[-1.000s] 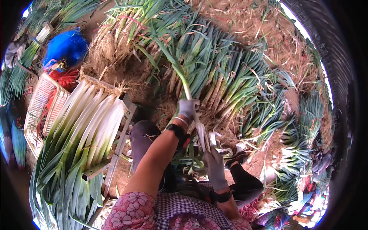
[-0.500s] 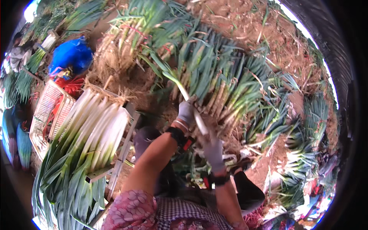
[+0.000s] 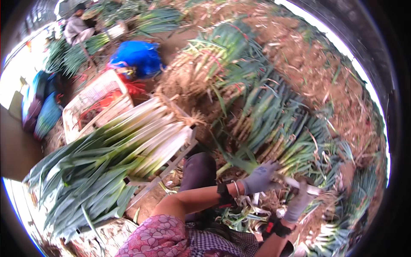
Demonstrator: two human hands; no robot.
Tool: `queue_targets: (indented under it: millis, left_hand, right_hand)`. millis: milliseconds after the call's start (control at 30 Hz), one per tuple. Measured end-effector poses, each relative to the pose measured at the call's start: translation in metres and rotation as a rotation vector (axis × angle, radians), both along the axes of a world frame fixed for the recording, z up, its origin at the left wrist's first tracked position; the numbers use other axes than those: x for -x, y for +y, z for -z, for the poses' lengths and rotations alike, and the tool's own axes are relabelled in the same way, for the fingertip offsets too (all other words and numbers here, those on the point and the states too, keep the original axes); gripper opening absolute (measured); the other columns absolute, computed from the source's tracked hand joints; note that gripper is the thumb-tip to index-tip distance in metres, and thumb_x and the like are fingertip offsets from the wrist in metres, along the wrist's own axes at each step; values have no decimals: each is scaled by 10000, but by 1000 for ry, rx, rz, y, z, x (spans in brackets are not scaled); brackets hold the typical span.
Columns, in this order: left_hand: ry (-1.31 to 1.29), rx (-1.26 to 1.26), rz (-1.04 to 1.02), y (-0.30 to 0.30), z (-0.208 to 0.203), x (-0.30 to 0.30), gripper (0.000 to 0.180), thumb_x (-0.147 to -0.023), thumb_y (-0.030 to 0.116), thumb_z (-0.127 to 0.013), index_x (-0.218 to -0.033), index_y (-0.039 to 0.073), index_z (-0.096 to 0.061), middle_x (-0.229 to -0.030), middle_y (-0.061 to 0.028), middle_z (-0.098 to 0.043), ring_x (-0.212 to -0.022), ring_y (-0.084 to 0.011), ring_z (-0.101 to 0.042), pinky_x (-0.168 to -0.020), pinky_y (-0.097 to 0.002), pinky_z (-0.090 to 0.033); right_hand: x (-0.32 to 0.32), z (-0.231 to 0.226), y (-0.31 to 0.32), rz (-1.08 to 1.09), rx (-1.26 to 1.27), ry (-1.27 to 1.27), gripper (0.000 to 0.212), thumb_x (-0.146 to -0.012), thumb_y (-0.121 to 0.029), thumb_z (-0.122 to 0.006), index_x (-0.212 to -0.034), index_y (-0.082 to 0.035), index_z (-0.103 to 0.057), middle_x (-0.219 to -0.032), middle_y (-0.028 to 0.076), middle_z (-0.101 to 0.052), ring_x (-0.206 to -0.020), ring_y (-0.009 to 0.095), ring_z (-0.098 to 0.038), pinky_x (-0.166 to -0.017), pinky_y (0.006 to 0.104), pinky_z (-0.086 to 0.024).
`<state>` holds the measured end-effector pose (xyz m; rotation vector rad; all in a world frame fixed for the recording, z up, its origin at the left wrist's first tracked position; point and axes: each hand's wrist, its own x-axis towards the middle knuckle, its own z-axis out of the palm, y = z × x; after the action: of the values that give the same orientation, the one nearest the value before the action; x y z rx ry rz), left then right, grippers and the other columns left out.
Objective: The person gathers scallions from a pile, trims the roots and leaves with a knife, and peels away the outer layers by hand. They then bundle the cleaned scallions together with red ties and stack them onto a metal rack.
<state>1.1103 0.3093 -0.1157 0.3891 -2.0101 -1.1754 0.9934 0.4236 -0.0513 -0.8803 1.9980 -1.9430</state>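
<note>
A leek (image 3: pixel 309 188) lies almost level across the view, its white root end pointing right and its green leaves spreading left. My left hand (image 3: pixel 260 177), in a grey glove, is closed around its shaft. Closer to the root end, my right hand (image 3: pixel 299 201), also gloved, has its fingers wrapped on the white part; they are a little blurred. Beyond my hands, a row of untrimmed leeks (image 3: pixel 274 115) lies on the soil. Left of my knee, cleaned leeks (image 3: pixel 150 132) with long white stalks are stacked on a metal-framed rack (image 3: pixel 154 182).
A pale plastic crate (image 3: pixel 72 118) with red netting stands beyond the stack, near a blue bag (image 3: pixel 137 58). Another person (image 3: pixel 78 25) sits at the far left. Leaf scraps (image 3: pixel 244 218) litter the ground below my hands. More leeks (image 3: pixel 332 233) lie at lower right.
My view has swung left, shifting the scene rightward. The leek has tipped from a steep slant to nearly level, and both hands, still on it, appear farther right and lower.
</note>
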Motion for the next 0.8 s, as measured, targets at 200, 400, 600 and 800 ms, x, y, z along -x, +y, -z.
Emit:
queue_targets:
  millis: [200, 400, 600, 800]
  left_hand:
    - [106, -173, 184, 19, 41, 16, 327, -694, 143, -729, -977, 98, -572, -908, -100, -590, -824, -280, -575, -739, -368, -469]
    - [200, 598, -559, -66, -92, -66, 250, -720, 270, -685, -796, 98, -520, -728, -82, -527, -667, -253, -559, -595, -383, -464]
    - [-370, 1231, -1166, -52, -258, -324, 262, -663, 50, -606, -916, 112, -582, -810, -76, -583, -774, -279, -585, -674, -398, -440]
    - [-1425, 536, -1422, -34, -184, -461, 350, -773, 305, -636, -1049, 106, -554, -898, -92, -618, -803, -272, -631, -706, -386, -476]
  right_hand:
    - [-34, -111, 20, -43, 268, 758, 198, -874, -214, -502, -812, -26, -499, -746, 49, -460, -651, 120, -429, -537, 243, -309]
    - [-5, -155, 44, 82, 548, 773, 366, -960, -279, -395, -1129, 34, -481, -1002, 108, -492, -942, 206, -484, -875, 353, -418]
    - [-33, -100, -46, -666, 569, -22, 523, -960, -393, -401, -1322, -18, -447, -1312, 175, -493, -1112, 218, -518, -945, 351, -421]
    - [-72, -5, -77, -732, 122, -485, 378, -952, -294, -479, -1271, -97, -521, -1179, 44, -585, -906, 106, -543, -804, 262, -431]
